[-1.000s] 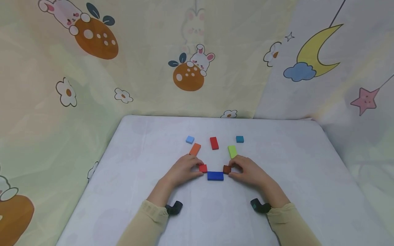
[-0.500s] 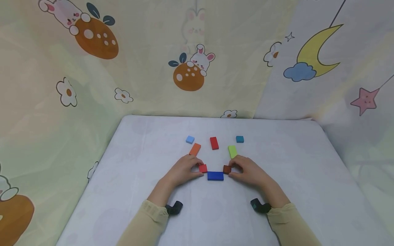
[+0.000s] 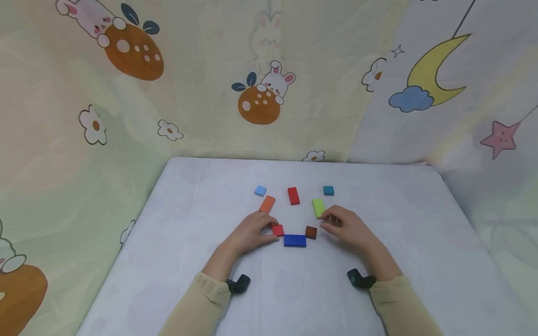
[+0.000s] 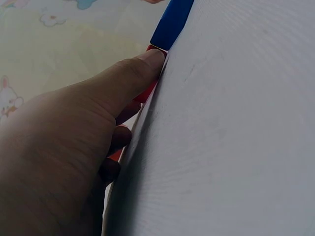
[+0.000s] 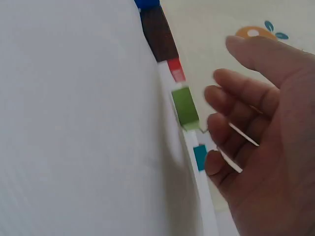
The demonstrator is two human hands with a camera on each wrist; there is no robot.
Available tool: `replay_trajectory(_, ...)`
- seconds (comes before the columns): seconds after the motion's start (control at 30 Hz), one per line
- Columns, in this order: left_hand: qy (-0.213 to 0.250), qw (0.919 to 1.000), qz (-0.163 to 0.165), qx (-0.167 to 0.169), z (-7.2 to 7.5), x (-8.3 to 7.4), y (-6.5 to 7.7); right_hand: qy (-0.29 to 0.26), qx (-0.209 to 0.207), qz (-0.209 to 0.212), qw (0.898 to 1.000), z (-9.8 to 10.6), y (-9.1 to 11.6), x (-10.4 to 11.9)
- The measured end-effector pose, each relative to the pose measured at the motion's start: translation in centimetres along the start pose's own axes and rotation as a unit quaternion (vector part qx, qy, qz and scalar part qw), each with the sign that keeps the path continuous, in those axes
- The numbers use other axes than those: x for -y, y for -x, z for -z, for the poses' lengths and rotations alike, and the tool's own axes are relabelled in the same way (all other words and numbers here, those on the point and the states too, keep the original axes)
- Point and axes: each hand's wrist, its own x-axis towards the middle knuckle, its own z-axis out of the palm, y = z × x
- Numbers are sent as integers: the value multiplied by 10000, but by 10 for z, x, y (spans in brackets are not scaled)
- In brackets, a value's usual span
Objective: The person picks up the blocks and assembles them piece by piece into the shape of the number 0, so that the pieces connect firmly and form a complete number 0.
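My left hand [image 3: 251, 230] pinches a small red block [image 3: 278, 230] between thumb and fingers, at the left end of a long blue block [image 3: 295, 241]. In the left wrist view the thumb presses on the red block [image 4: 146, 94], which sits against the blue block [image 4: 171, 23]. A brown block [image 3: 311, 232] stands at the blue block's right end. My right hand [image 3: 347, 226] is off to the right of the brown block, fingers loosely bent with nothing between them. Its fingertips are near a lime green block [image 3: 318, 208]; the right wrist view shows the hand [image 5: 261, 108] apart from the blocks.
Behind my left hand lies an orange block [image 3: 267, 204]. Farther back are a light blue block [image 3: 260, 191], a longer red block [image 3: 293, 196] and a teal block [image 3: 329, 190]. All lie on a white-covered table [image 3: 201, 186] before a printed cloth [image 3: 201, 84].
My right hand has let go of the brown block and moved right and slightly back. The left hand has stayed at the red block.
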Motion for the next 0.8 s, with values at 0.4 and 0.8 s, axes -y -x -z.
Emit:
replay_trajectory(0.4, 127, 9999, 84, 60, 0, 1, 1, -119, 364, -639, 9972, 14, -22, -24)
replay_trajectory(0.8, 148, 9999, 47, -43, 0, -1, 1, 80, 455, -712, 9964, 7, -33, -31)
